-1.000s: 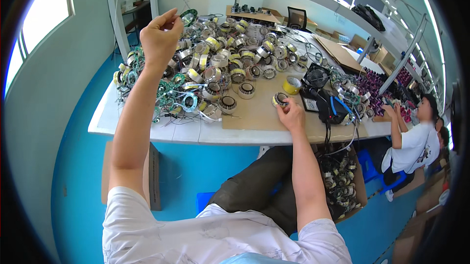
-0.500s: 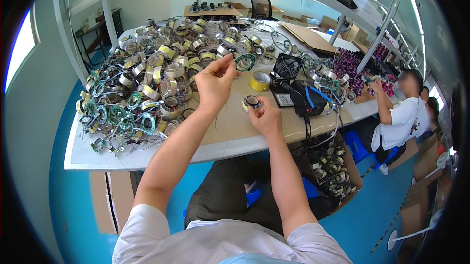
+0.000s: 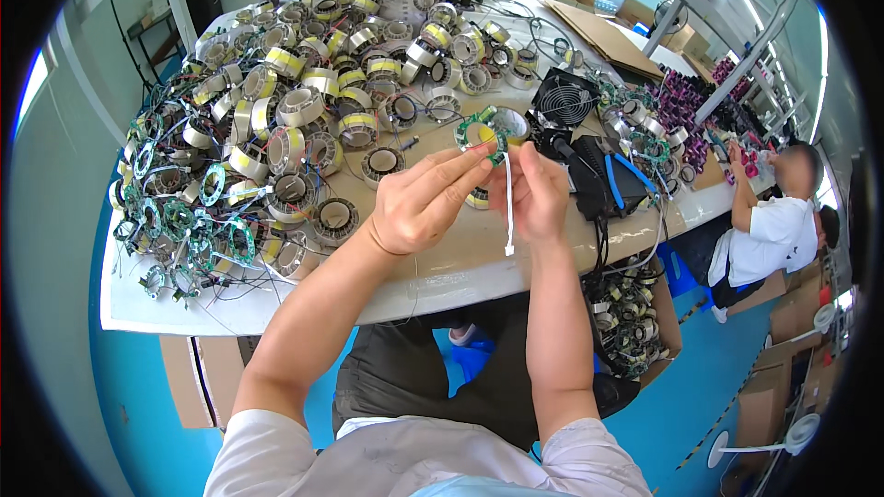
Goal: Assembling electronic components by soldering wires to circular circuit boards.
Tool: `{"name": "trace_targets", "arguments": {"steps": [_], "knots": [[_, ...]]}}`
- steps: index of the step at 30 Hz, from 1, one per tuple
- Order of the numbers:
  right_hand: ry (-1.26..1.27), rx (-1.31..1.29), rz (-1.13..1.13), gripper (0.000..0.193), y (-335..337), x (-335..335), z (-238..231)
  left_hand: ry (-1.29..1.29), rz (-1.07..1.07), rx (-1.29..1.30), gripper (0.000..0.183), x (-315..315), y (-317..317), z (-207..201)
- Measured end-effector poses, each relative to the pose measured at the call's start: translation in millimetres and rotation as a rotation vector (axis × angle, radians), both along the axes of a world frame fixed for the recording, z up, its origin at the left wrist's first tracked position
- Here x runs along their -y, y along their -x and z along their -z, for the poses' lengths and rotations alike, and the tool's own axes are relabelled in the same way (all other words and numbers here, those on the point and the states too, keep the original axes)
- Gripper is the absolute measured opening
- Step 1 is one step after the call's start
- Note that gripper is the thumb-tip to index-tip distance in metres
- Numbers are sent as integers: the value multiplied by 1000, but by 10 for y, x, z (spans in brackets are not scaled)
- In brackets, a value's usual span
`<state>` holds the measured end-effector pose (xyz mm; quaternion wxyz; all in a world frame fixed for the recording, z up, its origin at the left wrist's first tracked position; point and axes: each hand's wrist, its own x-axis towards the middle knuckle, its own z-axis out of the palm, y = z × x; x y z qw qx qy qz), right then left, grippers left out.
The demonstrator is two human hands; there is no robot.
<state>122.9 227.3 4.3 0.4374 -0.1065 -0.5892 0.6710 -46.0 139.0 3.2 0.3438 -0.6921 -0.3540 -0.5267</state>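
My left hand (image 3: 425, 204) pinches a green ring-shaped circuit board (image 3: 498, 149) by its near edge, held above the table. From the board a white flat cable (image 3: 510, 219) hangs down, with a small white plug at its lower end. My right hand (image 3: 536, 191), a little blurred, is closed at the top of this cable, close beside the board. Behind my fingers a motor stator with yellow tape (image 3: 477, 198) is mostly hidden on the table. A roll of yellow tape (image 3: 516, 121) stands just beyond the board, partly covered by it.
A large heap of stators (image 3: 299, 105) and ring boards (image 3: 212, 184) covers the table's left. At right are a black fan (image 3: 564, 103), a black box and blue-handled pliers (image 3: 617, 182). A carton of parts (image 3: 670, 313) stands below the edge. Another person (image 3: 769, 234) works at right.
My left hand has brought the ring board down and right. My right hand has left the stator and moved up to the board's white cable. The head view has shifted.
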Motion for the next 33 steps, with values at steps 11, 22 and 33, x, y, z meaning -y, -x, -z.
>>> {"name": "trace_targets", "arguments": {"steps": [11,22,33], "knots": [[-477,-251,395,20,511,-520,-338,31,-21,224,21,103,86,-110],[180,-474,-406,32,533,-517,80,181,464,1595,20,44,252,-188],[-88,-269,182,26,763,-245,94,88,-140,850,16,171,305,-279]]}}
